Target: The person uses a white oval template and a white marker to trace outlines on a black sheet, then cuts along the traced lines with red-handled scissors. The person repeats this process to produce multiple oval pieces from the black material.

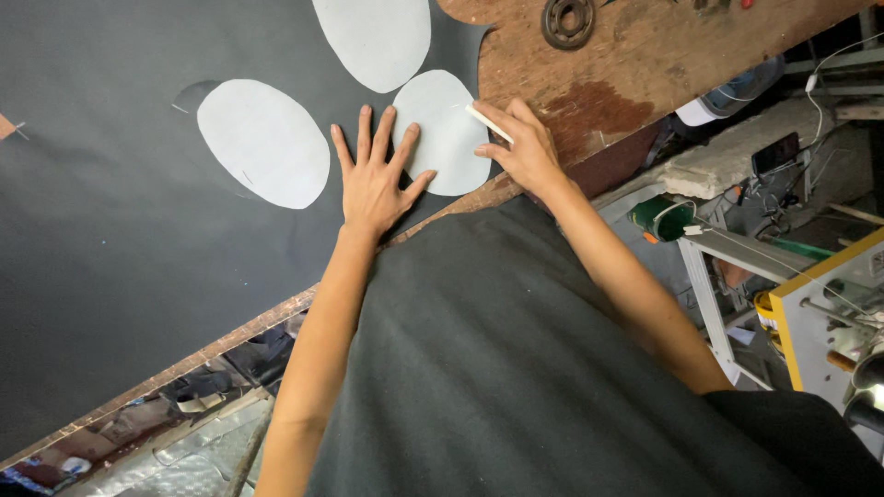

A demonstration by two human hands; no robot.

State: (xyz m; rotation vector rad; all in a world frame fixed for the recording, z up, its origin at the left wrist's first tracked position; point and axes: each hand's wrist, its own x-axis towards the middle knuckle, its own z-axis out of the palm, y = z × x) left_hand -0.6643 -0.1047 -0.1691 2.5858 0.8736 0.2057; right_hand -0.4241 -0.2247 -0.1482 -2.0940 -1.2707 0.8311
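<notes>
White chalk (489, 123) pinched in right hand (523, 147); left hand (373, 179) flat, spread on oval template (444, 129) near table edge (460, 198).

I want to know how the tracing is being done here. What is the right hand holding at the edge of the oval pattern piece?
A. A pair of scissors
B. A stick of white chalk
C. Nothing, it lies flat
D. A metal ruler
B: the right hand pinches a short white chalk stick against the edge of the pale oval pattern piece, which the left hand presses flat on the dark sheet.
</notes>
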